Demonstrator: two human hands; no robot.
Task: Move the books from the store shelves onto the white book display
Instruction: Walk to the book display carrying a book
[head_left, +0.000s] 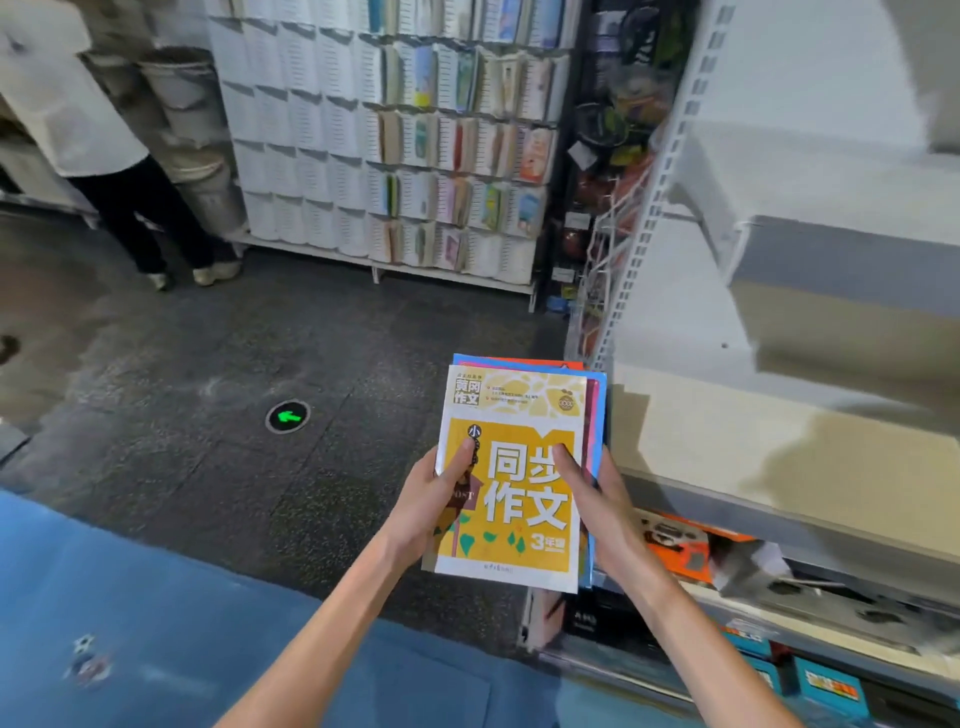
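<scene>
Both hands, left hand (436, 499) and right hand (597, 499), grip the stack of books (514, 478); loosely aligned lower books could slide out during the carry.

floor (208, 467): dark speckled | green arrow marker (287, 416) | grey shelving upright (644, 223)

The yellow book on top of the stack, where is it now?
Head view, lower centre: yellow book held between left hand and right hand.
</scene>
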